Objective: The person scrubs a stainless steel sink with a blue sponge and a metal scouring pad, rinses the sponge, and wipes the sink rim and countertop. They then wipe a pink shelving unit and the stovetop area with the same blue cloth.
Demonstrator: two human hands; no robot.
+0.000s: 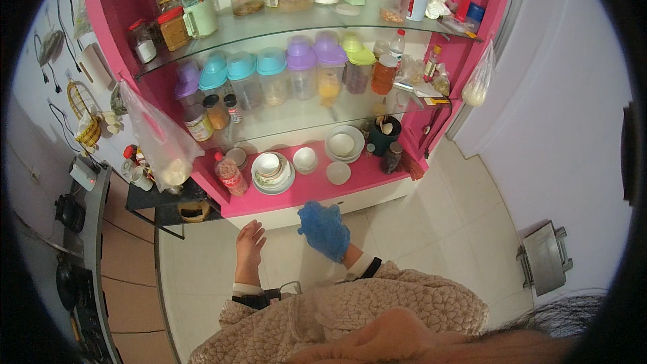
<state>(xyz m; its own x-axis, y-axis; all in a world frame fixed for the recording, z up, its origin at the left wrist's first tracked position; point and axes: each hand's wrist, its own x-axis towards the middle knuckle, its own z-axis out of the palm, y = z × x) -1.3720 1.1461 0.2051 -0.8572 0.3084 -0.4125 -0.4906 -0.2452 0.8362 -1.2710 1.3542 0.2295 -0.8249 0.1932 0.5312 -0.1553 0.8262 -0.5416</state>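
In front of the pink shelf unit (306,192), my left hand (250,246) is raised with bare, loosely stretched fingers and nothing in it. To its right, my right hand (352,255) has a blue cloth (325,230) bunched over it, which hides its fingers. The cloth is close to the front edge of the lowest shelf. On that shelf stand a stack of white bowls and plates (273,184), a small bowl (305,159), another bowl stack (343,143), and a single white bowl (338,173). Neither hand visibly touches the dishes.
A bottle with a red cap (231,175) and a dark utensil holder (384,140) flank the dishes. Glass shelves (263,121) above carry several lidded containers and jars. A plastic bag (158,138) hangs at the left. A grey folded object (546,259) stands by the right wall.
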